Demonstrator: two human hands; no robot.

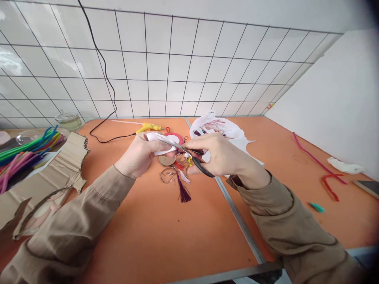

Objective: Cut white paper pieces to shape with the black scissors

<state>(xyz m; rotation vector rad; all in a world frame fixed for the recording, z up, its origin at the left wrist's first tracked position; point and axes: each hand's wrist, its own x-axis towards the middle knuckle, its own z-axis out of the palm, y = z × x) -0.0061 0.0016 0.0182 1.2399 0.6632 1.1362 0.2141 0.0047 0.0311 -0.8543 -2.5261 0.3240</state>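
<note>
1. Two tan sleeves enter from the near edge of the orange desk (154,236) and converge at its middle.
2. Left hand (139,154): fingers curled closed around a white scrap of material (160,142), held just above the desk.
3. Right hand (217,154): closed through the black handles of a pair of scissors (189,154); the blades point left and meet the white scrap.
4. Beneath the hands lies a small heap of craft pieces, including a purple tassel (184,192), a cardboard disc (166,160) and a red tape roll (175,138).
5. Far edge, centre: a yellow glue gun (148,127), its black cable (100,71) rising up the white tiled wall (207,59); beside it a crumpled white plastic bag (225,128).
6. Left edge: torn brown cardboard (53,173), a bundle of coloured pipe cleaners (23,156) and a glass jar (68,120).
7. Right side: a pink pipe cleaner (314,157), a bent red pipe cleaner (330,185), a small green piece (316,207) and a white crumpled scrap (345,165) near a plain white side wall (340,98).
8. A metal seam (237,217) divides the desk diagonally.
</note>
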